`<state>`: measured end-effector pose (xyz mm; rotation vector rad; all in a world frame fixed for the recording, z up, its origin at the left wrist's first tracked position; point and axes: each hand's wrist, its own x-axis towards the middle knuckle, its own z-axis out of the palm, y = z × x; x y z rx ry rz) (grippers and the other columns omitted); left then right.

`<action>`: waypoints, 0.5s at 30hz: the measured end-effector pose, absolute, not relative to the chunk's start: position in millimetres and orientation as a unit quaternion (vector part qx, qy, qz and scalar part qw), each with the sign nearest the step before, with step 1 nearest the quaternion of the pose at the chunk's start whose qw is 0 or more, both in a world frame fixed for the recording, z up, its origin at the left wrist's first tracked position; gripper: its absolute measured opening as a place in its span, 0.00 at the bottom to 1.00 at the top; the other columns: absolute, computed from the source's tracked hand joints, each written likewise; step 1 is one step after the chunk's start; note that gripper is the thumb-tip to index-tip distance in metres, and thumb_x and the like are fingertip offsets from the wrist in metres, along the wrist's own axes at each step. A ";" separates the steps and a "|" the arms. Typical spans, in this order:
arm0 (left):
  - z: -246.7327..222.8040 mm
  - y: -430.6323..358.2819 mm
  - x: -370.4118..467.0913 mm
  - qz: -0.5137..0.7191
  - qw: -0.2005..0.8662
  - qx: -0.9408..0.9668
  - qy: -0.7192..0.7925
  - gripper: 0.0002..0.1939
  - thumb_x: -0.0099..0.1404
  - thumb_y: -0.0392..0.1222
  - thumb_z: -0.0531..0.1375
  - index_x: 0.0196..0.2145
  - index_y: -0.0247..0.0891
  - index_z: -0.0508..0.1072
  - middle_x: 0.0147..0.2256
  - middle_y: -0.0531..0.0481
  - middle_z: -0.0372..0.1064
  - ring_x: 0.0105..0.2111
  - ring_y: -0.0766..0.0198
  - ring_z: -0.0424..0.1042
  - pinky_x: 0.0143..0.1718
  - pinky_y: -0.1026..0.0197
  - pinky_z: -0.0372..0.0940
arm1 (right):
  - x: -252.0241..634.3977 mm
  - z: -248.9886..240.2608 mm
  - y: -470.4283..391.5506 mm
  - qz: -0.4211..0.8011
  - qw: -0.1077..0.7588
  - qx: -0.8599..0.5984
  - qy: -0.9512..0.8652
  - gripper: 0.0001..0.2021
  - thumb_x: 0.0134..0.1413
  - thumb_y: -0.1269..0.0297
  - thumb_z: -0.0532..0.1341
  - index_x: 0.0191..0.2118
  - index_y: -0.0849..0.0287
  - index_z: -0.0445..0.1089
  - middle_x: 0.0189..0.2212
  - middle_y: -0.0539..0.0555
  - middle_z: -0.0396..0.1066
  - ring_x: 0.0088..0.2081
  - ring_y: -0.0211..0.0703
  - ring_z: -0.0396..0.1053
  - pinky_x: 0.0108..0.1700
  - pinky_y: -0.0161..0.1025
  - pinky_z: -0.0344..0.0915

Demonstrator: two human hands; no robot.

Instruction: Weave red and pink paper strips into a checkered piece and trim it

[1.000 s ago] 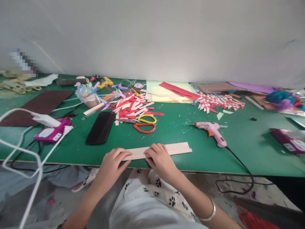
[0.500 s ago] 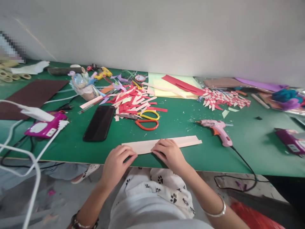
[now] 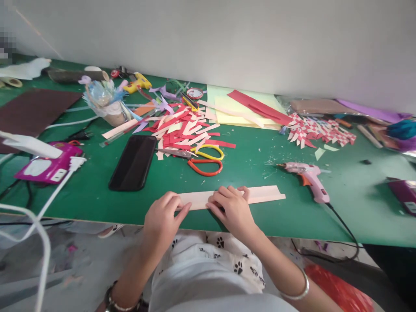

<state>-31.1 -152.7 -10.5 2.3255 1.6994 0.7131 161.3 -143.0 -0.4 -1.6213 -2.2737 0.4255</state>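
A long strip of pale pink paper [image 3: 264, 194] lies near the front edge of the green table, with a fold line along its length. My left hand [image 3: 165, 214] pinches its left end between thumb and fingers. Bent over the middle of the strip, my right hand [image 3: 232, 208] grips it with thumb below and fingers on top. Beyond the strip lie scissors [image 3: 206, 167] with one red and one yellow handle. A pink glue gun [image 3: 307, 175] rests to the right, and a black phone [image 3: 133, 162] to the left.
Red and pink paper strips [image 3: 182, 128] are heaped behind the scissors. Yellow paper sheets [image 3: 240, 117] and a red-and-white woven paper piece [image 3: 320, 130] lie farther back. At left stands a purple power strip [image 3: 48, 167] with white cables. A yellow glue gun [image 3: 139, 82] is near the wall.
My left hand has shifted slightly along the strip and now covers its left end. A finger of my right hand has lifted outward. The whole view has tilted and shifted a little.
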 end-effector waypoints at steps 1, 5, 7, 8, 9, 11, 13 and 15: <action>-10.4 -152.4 -31.4 0.237 0.089 0.783 0.569 0.15 0.66 0.44 0.52 0.22 0.38 0.60 0.25 0.53 0.62 0.25 0.67 0.63 0.26 0.65 0.55 | 160.6 -0.4 -143.3 0.149 0.157 -0.572 -0.791 0.09 0.58 0.61 0.56 0.28 0.54 0.68 0.28 0.46 0.68 0.34 0.39 0.62 0.45 0.45 0.41; -11.3 -150.8 -32.0 0.244 0.111 0.783 0.561 0.15 0.66 0.42 0.52 0.22 0.38 0.59 0.25 0.53 0.60 0.26 0.67 0.62 0.28 0.64 0.56 | 158.4 -1.7 -144.6 0.138 0.161 -0.583 -0.784 0.09 0.57 0.61 0.56 0.27 0.55 0.67 0.26 0.45 0.67 0.33 0.38 0.61 0.46 0.45 0.40; -12.1 -150.1 -32.0 0.246 0.124 0.781 0.560 0.14 0.65 0.41 0.52 0.22 0.38 0.59 0.25 0.53 0.60 0.26 0.66 0.62 0.28 0.63 0.56 | 157.4 -2.5 -144.8 0.124 0.162 -0.583 -0.787 0.09 0.57 0.61 0.56 0.27 0.55 0.67 0.26 0.46 0.66 0.33 0.38 0.61 0.46 0.45 0.40; -12.3 -149.8 -31.9 0.247 0.128 0.780 0.560 0.14 0.65 0.40 0.52 0.22 0.38 0.59 0.25 0.53 0.60 0.26 0.66 0.62 0.28 0.63 0.56 | 157.0 -2.8 -144.7 0.115 0.160 -0.582 -0.789 0.10 0.57 0.61 0.56 0.27 0.55 0.67 0.26 0.46 0.66 0.33 0.38 0.61 0.46 0.45 0.40; -12.4 -149.7 -31.9 0.248 0.130 0.779 0.561 0.14 0.65 0.40 0.52 0.22 0.38 0.59 0.25 0.53 0.60 0.26 0.66 0.62 0.28 0.63 0.56 | 156.5 -2.9 -144.6 0.106 0.157 -0.582 -0.791 0.10 0.57 0.61 0.55 0.27 0.55 0.67 0.26 0.46 0.66 0.33 0.38 0.61 0.46 0.45 0.40; -12.0 -149.5 -31.9 0.247 0.126 0.778 0.564 0.13 0.64 0.40 0.53 0.22 0.38 0.59 0.26 0.53 0.60 0.26 0.66 0.62 0.28 0.63 0.56 | 155.6 -2.7 -144.3 0.095 0.151 -0.582 -0.793 0.10 0.57 0.60 0.55 0.27 0.55 0.67 0.26 0.46 0.66 0.33 0.38 0.61 0.46 0.45 0.40; -11.3 -149.4 -32.1 0.242 0.112 0.778 0.568 0.12 0.64 0.39 0.54 0.23 0.38 0.60 0.27 0.52 0.61 0.27 0.66 0.63 0.28 0.63 0.56 | 154.8 -2.1 -143.9 0.092 0.150 -0.582 -0.794 0.10 0.58 0.60 0.55 0.27 0.55 0.67 0.26 0.46 0.66 0.33 0.38 0.61 0.46 0.45 0.40; -10.7 -149.5 -32.2 0.234 0.099 0.779 0.574 0.11 0.63 0.40 0.55 0.23 0.38 0.61 0.27 0.52 0.61 0.28 0.65 0.65 0.28 0.63 0.56 | 154.2 -1.5 -143.4 0.090 0.150 -0.581 -0.795 0.10 0.58 0.60 0.55 0.27 0.55 0.67 0.26 0.46 0.66 0.32 0.38 0.61 0.46 0.45 0.40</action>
